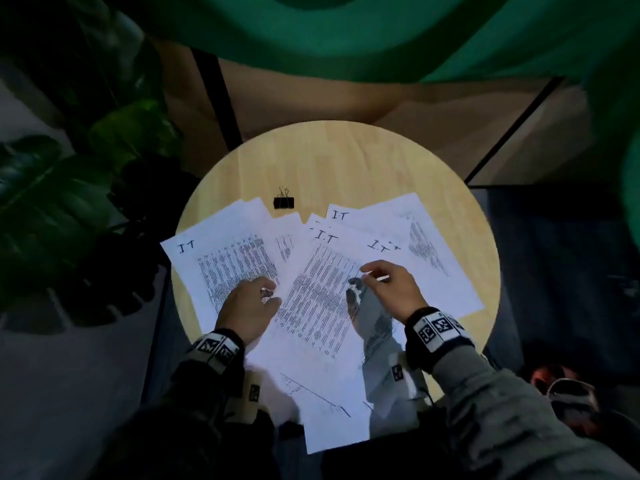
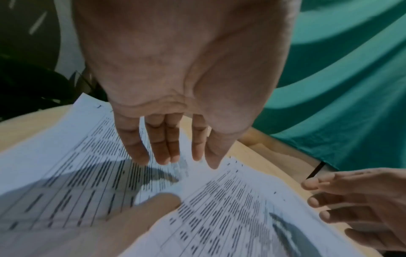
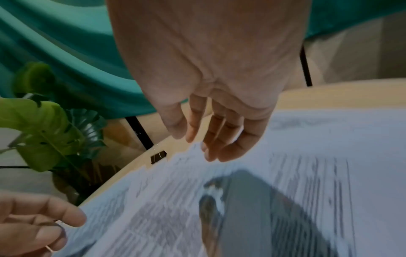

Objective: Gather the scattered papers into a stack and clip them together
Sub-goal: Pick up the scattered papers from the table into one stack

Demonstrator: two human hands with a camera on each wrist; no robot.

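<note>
Overhead, both hands' fingers relaxed above papers (image 1: 311, 296), holding nothing, binder clip (image 1: 283, 202) beyond.

A round wooden table (image 1: 346, 161) carries scattered papers (image 1: 318, 292) (overlapping) and a black binder clip (image 1: 284, 202).

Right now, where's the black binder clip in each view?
Head: black binder clip sits on the round wooden table, beyond the scattered papers.
Left wrist: not in view.
Right wrist: left of centre, at the papers' far edge.
Shared landmark: the table's rim.
</note>
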